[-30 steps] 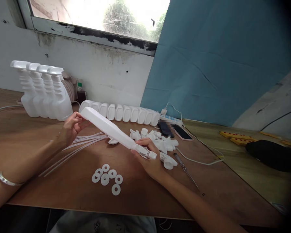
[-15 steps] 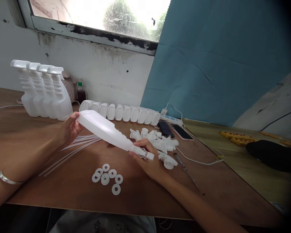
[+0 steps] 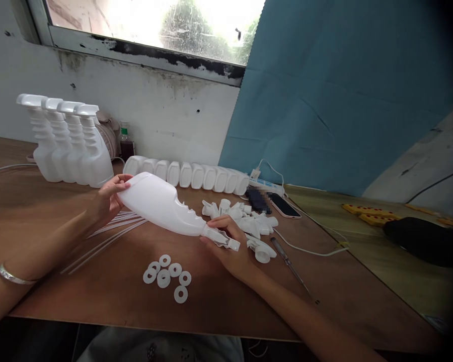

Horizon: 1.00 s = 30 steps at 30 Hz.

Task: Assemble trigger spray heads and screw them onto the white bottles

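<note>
A white spray bottle (image 3: 154, 203) is held aslant above the table between both hands. My left hand (image 3: 111, 197) grips its wide base, thumb on the near face. Around the spray head (image 3: 221, 237) at the neck end, my right hand (image 3: 232, 246) is closed, hiding part of it. Several flat white washers (image 3: 163, 278) lie below the bottle. Thin white tubes (image 3: 109, 241) lie under my left forearm and the bottle. Loose white spray heads (image 3: 254, 223) are heaped just beyond my right hand.
Several capped spray bottles (image 3: 73, 146) stand at the back left. A row of white bottles (image 3: 196, 176) lies along the wall, bases facing me. To the right are a screwdriver (image 3: 287, 259), a phone (image 3: 285, 205), a power strip (image 3: 268, 186) and a white cable (image 3: 313, 254).
The bottle has rolled about its long axis, so its broad side and ridged grip now show more. My left hand has turned with the base; my right hand stays nearly in place.
</note>
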Available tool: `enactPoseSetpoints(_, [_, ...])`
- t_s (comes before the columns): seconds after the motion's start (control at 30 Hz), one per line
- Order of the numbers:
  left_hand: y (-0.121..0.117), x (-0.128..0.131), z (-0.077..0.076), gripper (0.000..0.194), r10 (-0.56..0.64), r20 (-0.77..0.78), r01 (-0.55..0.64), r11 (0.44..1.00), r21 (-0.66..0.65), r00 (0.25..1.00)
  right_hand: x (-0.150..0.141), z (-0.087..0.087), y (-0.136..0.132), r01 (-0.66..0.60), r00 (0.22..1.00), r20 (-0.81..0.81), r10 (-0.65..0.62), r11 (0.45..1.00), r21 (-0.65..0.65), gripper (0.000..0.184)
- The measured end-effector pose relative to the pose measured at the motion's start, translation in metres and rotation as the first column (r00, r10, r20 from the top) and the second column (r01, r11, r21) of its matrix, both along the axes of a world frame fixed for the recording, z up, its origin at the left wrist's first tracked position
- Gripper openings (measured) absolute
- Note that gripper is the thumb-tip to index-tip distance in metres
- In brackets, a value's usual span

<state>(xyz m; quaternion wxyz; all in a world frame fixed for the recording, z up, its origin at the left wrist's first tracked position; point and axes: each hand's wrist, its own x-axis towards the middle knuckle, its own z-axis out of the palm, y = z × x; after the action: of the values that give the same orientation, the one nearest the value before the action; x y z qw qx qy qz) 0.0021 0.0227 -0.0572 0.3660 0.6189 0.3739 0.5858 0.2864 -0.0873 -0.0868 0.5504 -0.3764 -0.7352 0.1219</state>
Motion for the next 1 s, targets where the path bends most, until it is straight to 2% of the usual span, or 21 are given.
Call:
enactPoseSetpoints(0.13, [0.001,-0.001,0.001,0.027,-0.045,0.134,0.059,0.993,-0.104,0.990,-0.001,0.001,-0.001,0.022,0.996,-0.089,-0.031,0.994,-0.106,0.018])
enactPoseSetpoints(0.3, [0.008,-0.005,-0.005,0.029,-0.062,0.214,0.085,0.991,-0.100,0.975,-0.001,0.005,-0.001,0.063,0.978,-0.181,-0.103,0.975,-0.214,0.018])
enactPoseSetpoints(0.43, [0.013,-0.005,-0.012,0.040,-0.076,0.218,0.095,0.993,-0.075,0.973,0.001,0.005,0.003,0.093,0.961,-0.230,-0.156,0.960,-0.263,0.019])
enactPoseSetpoints(0.7, [0.003,0.001,-0.009,0.052,-0.167,0.144,0.182,0.978,-0.102,0.975,0.000,0.004,0.003,0.085,0.954,-0.251,-0.164,0.950,-0.300,0.021])
enactPoseSetpoints(0.83, [-0.001,0.003,-0.008,0.046,-0.219,0.151,0.241,0.959,-0.147,0.964,0.000,0.004,0.003,0.068,0.958,-0.247,-0.148,0.951,-0.303,0.020])
enactPoseSetpoints(1.0, [-0.003,0.006,-0.005,0.036,-0.232,0.239,0.264,0.958,-0.111,0.943,0.000,0.003,0.002,0.056,0.960,-0.244,-0.136,0.950,-0.306,0.021])
